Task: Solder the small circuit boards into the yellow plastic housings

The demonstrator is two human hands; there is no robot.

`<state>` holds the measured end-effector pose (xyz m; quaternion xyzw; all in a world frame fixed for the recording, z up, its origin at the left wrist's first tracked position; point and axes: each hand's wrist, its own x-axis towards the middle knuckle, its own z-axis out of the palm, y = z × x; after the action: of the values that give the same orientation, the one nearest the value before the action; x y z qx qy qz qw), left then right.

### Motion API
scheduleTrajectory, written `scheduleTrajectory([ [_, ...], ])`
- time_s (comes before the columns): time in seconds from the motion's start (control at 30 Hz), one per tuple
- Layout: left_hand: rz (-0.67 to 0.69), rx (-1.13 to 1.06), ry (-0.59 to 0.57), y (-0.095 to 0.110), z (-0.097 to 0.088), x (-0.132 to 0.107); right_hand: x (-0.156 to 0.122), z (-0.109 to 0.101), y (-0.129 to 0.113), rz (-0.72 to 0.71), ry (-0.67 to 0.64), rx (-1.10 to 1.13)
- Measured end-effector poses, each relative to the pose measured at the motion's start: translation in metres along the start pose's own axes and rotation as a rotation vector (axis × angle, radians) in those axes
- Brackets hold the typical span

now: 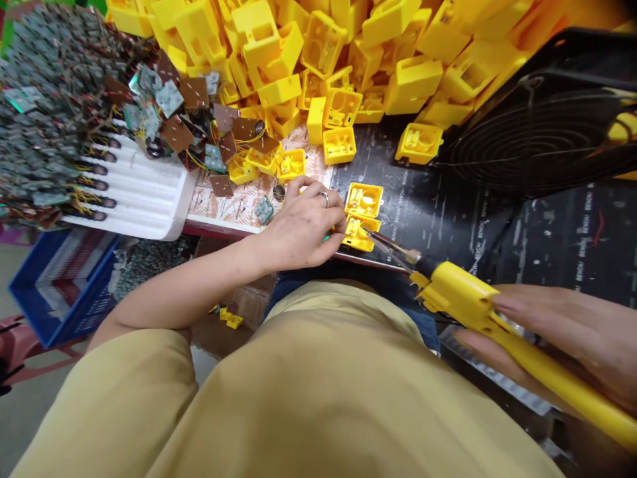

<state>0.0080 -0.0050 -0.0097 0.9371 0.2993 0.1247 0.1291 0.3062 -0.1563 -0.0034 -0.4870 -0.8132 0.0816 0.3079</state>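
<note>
My right hand (562, 338) grips a yellow soldering gun (462, 292) with a solder feed tube beside its tip. The metal tip reaches into the nearer of two small yellow plastic housings (359, 234) at the bench's front edge. Directly behind it, touching, lies the other open yellow housing (365, 200). My left hand (311, 222), with a ring on one finger, has its fingers curled and pinched at the left side of the nearer housing. A green bit of circuit board (327, 237) shows between those fingers; the rest of it is hidden.
Yellow housings (323, 43) are heaped across the back. Wired circuit boards (50, 113) pile up at left, by a white ribbed tray (144, 189). A black fan (537, 126) stands at right on the black bench mat (448, 226). Below left is a blue crate (64, 285).
</note>
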Motion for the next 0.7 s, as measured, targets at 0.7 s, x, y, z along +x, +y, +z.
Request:
scheduleTrajectory([
  [0.7,-0.070,-0.065,0.171,0.002,0.020,-0.011,0.024,-0.001,-0.016,-0.178,-0.088,0.049],
])
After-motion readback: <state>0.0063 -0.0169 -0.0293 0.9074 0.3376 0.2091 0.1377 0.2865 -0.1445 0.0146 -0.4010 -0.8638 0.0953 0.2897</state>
